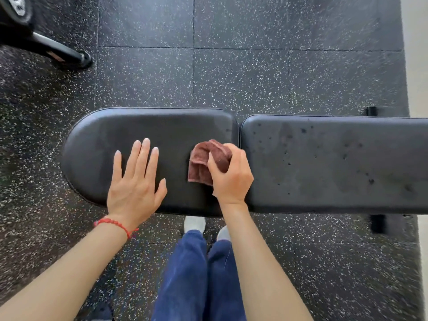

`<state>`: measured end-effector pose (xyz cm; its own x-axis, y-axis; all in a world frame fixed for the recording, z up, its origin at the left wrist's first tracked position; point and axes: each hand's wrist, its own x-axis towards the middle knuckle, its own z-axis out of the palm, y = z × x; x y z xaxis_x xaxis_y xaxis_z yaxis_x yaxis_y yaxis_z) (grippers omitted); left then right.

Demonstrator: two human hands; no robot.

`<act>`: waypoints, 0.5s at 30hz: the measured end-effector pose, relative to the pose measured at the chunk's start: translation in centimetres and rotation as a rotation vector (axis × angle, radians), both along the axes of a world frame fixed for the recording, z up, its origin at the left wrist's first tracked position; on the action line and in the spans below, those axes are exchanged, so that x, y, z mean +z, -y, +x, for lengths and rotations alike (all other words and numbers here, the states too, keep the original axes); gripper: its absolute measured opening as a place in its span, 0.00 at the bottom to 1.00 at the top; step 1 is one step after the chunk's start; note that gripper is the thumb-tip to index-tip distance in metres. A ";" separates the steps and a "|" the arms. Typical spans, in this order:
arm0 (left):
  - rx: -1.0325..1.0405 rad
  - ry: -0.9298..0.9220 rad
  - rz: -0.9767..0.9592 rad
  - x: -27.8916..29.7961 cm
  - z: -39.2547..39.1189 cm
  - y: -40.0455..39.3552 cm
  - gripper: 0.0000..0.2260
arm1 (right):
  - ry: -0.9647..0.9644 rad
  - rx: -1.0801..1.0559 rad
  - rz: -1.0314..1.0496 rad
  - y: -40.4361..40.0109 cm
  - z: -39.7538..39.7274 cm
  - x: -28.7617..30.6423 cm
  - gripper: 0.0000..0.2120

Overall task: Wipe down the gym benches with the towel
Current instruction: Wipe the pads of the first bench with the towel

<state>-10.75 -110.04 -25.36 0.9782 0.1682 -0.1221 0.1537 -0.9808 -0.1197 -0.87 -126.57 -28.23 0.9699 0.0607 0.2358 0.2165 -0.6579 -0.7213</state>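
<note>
A black padded gym bench (162,126) lies across the view, made of a rounded seat pad on the left and a long back pad (335,163) on the right. The back pad is speckled with dark wet spots. My right hand (231,177) is closed around a bunched reddish-brown towel (201,163), pressed on the seat pad near the gap between the two pads. Flat on the seat pad to the left of the towel rests my left hand (136,184), fingers spread, holding nothing.
Dark speckled rubber floor tiles (254,77) surround the bench. A black machine leg (58,52) reaches in at the top left. Black bench feet (377,223) stick out at the right. My legs in blue trousers (199,274) stand against the bench's near edge.
</note>
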 end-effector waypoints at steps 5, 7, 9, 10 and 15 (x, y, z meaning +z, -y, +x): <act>-0.007 0.035 0.022 -0.2 0.0 0.0 0.27 | -0.052 -0.155 0.003 -1.0 5.4 0.1 0.16; -0.006 0.044 0.021 -0.4 0.0 0.0 0.27 | -0.059 -0.146 -0.016 -1.2 7.9 0.1 0.17; -0.009 0.053 0.032 -0.5 0.0 0.0 0.27 | -0.040 -0.106 -0.051 -1.2 9.6 0.1 0.17; -0.010 0.061 0.032 -0.5 0.0 0.0 0.27 | -0.032 -0.092 -0.062 -1.0 10.2 0.1 0.17; 0.010 0.090 0.003 -0.1 0.0 0.1 0.26 | -0.007 -0.043 -0.080 0.9 10.3 0.3 0.17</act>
<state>-10.71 -110.15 -25.51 0.9834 0.1786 -0.0335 0.1741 -0.9788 -0.1079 9.47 -127.47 -27.90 0.9737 0.0370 0.2249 0.1816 -0.7220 -0.6676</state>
